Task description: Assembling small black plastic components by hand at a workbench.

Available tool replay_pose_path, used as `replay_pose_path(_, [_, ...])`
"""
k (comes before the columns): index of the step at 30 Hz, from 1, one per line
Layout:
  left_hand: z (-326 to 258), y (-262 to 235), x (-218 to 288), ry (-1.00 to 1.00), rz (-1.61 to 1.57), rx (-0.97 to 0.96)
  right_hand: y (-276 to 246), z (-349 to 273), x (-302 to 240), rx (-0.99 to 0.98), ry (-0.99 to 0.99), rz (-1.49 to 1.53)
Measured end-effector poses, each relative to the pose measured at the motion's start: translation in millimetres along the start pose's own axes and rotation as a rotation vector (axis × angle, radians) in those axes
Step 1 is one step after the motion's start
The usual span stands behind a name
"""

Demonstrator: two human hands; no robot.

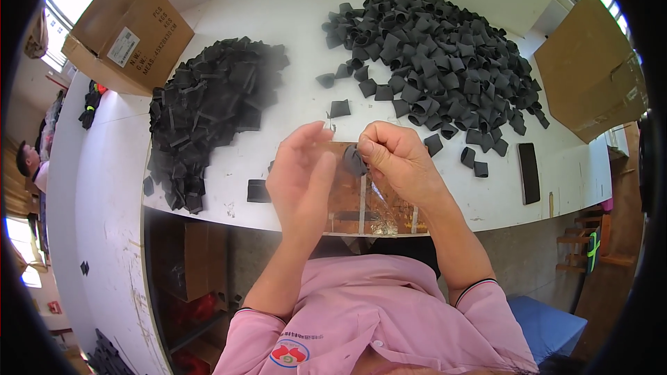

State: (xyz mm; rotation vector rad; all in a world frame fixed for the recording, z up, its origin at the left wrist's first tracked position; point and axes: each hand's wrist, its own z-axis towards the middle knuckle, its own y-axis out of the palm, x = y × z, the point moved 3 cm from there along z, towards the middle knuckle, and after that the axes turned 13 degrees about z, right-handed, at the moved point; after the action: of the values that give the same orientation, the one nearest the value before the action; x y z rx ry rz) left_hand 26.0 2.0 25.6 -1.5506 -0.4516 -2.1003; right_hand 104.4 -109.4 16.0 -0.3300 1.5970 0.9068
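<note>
A small dark grey fabric piece (355, 161), bunched into a rounded shape, is pinched in the fingertips of my right hand (397, 160). To its left is my left hand (300, 177), holding nothing I can see, with thumb and fingers apart. Both hands hover over a brown board (340, 203) with pale strips and clear tape at the table's front edge. Next to my left hand lies a flat black piece (258, 191). A single grey fabric piece (340, 108) rests just beyond my hands.
A heap of flat black pieces (208, 90) covers the table's left side. At the back right is a large heap of short grey fabric tubes (445, 55). Cardboard boxes stand left (132, 28) and right (590, 69). A black phone-like slab (529, 173) lies front right.
</note>
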Motion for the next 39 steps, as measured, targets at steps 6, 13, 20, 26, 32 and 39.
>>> replay_pose_path(6, [0.8, 3.5, 1.6, 0.191, 0.219, -0.101, -8.3, 1.6, 34.1, -0.032, 0.022, 0.126])
replay_pose_path(13, [-0.2, -1.9, -0.7, 0.272, 0.246, -0.169, -22.6, -17.2, 3.4, 0.324, -0.308, -0.225])
replay_pose_path(20, [2.1, 0.8, 2.1, 0.391, 0.388, -0.084, 13.4, -26.5, -22.7, 0.07, -0.718, -0.856])
replay_pose_path(26, [1.5, 4.7, 5.3, 0.439, 0.436, -0.112, 7.6, -17.5, -13.1, 0.04, -0.768, -0.801])
replay_pose_path(32, [6.3, 2.2, 9.7, 0.301, 0.129, -0.169, 14.6, -23.8, -23.7, 0.04, -0.748, -0.78])
replay_pose_path(39, [2.2, 10.5, 15.1, 0.073, -0.057, -0.009, 24.2, -23.9, -29.4, 0.07, -0.78, -0.941])
